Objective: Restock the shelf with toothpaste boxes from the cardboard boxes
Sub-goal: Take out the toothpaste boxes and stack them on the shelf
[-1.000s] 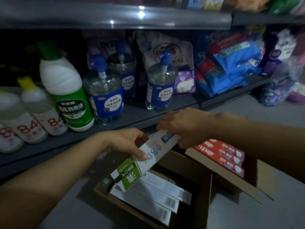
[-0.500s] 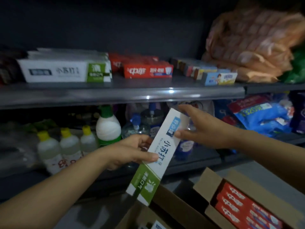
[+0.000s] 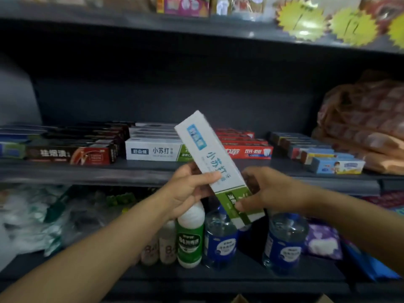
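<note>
A white and green toothpaste box (image 3: 215, 166) is tilted in front of the middle shelf (image 3: 131, 171), white end up and to the left. My left hand (image 3: 189, 189) grips its middle from the left. My right hand (image 3: 264, 189) holds its green lower end from the right. Behind it on the shelf lies a stack of matching white and green boxes (image 3: 153, 147), with black and red boxes (image 3: 74, 149) to the left and red boxes (image 3: 247, 147) to the right. Only two cardboard box corners (image 3: 239, 299) show at the bottom edge.
Blue children's toothpaste boxes (image 3: 323, 158) and a brown bag (image 3: 367, 123) fill the shelf's right end. The lower shelf holds a green-labelled white bottle (image 3: 190, 235), blue pump bottles (image 3: 284, 241) and plastic packs (image 3: 32, 215). Yellow price stars (image 3: 301, 18) hang from the top shelf.
Both hands have lifted the toothpaste box from the cardboard box up to the middle shelf. The box has swung so its white end leans left, and the view has tilted upward.
</note>
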Demonstrator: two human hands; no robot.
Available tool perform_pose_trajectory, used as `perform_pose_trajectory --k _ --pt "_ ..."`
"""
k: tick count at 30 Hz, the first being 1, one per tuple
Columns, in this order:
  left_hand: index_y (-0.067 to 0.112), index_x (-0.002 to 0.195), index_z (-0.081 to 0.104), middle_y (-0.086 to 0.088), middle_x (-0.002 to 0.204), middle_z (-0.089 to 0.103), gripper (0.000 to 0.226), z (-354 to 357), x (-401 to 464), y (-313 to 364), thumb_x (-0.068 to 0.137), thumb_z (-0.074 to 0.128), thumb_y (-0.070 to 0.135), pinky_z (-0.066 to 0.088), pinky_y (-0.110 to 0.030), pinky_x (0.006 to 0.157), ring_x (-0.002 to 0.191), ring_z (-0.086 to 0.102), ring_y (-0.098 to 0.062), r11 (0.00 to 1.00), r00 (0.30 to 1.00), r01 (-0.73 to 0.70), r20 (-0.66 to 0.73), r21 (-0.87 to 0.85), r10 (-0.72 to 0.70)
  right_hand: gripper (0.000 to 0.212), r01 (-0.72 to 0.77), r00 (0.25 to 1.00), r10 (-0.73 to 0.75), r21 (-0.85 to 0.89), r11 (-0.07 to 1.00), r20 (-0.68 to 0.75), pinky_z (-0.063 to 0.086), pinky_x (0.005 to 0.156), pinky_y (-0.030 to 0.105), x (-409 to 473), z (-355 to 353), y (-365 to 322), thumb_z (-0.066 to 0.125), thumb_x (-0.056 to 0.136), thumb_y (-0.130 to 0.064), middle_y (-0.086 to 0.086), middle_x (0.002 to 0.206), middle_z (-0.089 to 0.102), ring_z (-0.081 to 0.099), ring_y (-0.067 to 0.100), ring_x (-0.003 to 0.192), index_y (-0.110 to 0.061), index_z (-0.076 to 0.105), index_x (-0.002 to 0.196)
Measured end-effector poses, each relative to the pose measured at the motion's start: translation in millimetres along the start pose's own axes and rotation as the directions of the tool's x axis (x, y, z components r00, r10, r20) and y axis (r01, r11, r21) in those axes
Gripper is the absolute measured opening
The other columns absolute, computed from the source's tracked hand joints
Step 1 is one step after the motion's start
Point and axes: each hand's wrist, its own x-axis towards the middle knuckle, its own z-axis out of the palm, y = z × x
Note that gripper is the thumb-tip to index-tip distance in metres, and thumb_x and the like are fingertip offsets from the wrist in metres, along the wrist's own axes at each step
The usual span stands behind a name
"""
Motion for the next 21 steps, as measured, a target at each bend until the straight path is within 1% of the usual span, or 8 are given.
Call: perform_pose_trajectory --k 1,3,6,9,12,15,18,21 --pt "0.002 0.108 0.06 -0.017 0.107 0.071 0.027 -6.6 -1.1 9.0 0.083 0.06 -0.008 0.06 -0.038 0.077 0.093 0.07 -0.028 1.0 1.0 -0.014 -0.017 0.027 0.014 0.036 0.013 1.0 -0.013 -0.071 0.997 0.002 0.058 0.079 0.042 5.4 -7.2 -5.4 0.083 0.071 -0.022 0.001 0.095 0.071 0.069 0.015 0.087 -0.018 0.06 0.1" --pt "0.004 0.099 0.063 -0.013 0.096 0.074 0.021 -25.2 -1.8 28.9 0.082 0.06 -0.01 0.061 -0.035 0.073 0.089 0.072 -0.025 0.996 0.996 -0.052 -0.073 0.065 0.057 0.03 0.046 0.999 -0.045 -0.213 0.976 0.011 0.056 0.071 0.035 16.5 -22.8 -17.6 0.083 0.071 -0.022 -0.002 0.085 0.068 0.065 0.012 0.078 -0.018 0.06 0.091" --pt "0.005 0.104 0.061 -0.011 0.1 0.072 0.028 -59.4 -2.6 61.9 0.08 0.063 -0.009 0.06 -0.029 0.069 0.09 0.071 -0.022 0.984 0.979 -0.109 -0.157 0.141 0.131 0.03 0.077 0.997 -0.083 -0.383 0.92 0.001 0.042 0.06 0.025 32.6 -41.3 -38.2 0.083 0.069 -0.023 -0.008 0.077 0.06 0.056 0.009 0.068 -0.023 0.058 0.085" --pt "0.01 0.118 0.055 -0.008 0.113 0.067 0.05 -87.5 -4.4 90.3 0.074 0.069 -0.009 0.059 -0.023 0.063 0.088 0.07 -0.014 0.947 0.971 -0.111 -0.17 0.303 0.168 0.034 0.083 0.996 -0.087 -0.498 0.863 0.015 0.049 0.064 0.024 52.5 -52.0 -56.2 0.083 0.069 -0.024 -0.009 0.088 0.065 0.061 0.007 0.076 -0.023 0.061 0.095" --pt "0.016 0.12 0.058 -0.001 0.111 0.067 0.052 -102.9 -4.8 110.2 0.075 0.073 -0.007 0.051 -0.011 0.053 0.089 0.068 -0.007 0.834 0.987 -0.041 -0.108 0.55 0.119 0.037 0.119 0.992 -0.117 -0.566 0.816 0.04 0.056 0.073 0.034 75.8 -53.1 -71.4 0.083 0.069 -0.024 -0.006 0.092 0.066 0.063 0.011 0.08 -0.021 0.062 0.099" --pt "0.016 0.115 0.06 -0.002 0.104 0.068 0.048 -118.9 1.4 125.1 0.075 0.075 -0.004 0.058 -0.022 0.064 0.097 0.068 -0.018 0.759 0.989 -0.013 -0.106 0.651 0.107 0.039 0.161 0.986 -0.161 -0.568 0.807 0.051 0.053 0.071 0.031 99.3 -48.3 -83.8 0.082 0.071 -0.022 -0.006 0.093 0.064 0.061 0.011 0.08 -0.018 0.061 0.103" --pt "0.022 0.116 0.055 0.0 0.106 0.067 0.052 -136.5 10.6 133.0 0.074 0.078 0.0 0.059 -0.028 0.071 0.098 0.067 -0.016 0.683 0.985 0.025 -0.133 0.73 0.107 0.042 0.179 0.983 -0.168 -0.549 0.816 0.071 0.047 0.066 0.023 123.1 -42.7 -91.3 0.081 0.073 -0.02 -0.009 0.091 0.061 0.059 0.008 0.08 -0.018 0.059 0.109" --pt "0.019 0.11 0.055 -0.004 0.107 0.067 0.05 -150.7 22.4 134.0 0.071 0.081 0.003 0.058 -0.034 0.078 0.098 0.066 -0.02 0.582 0.985 0.044 -0.134 0.812 0.113 0.048 0.171 0.985 -0.144 -0.548 0.819 0.093 0.054 0.08 0.033 146.6 -36.6 -90.6 0.081 0.073 -0.02 -0.004 0.099 0.063 0.062 0.015 0.087 -0.016 0.058 0.115"
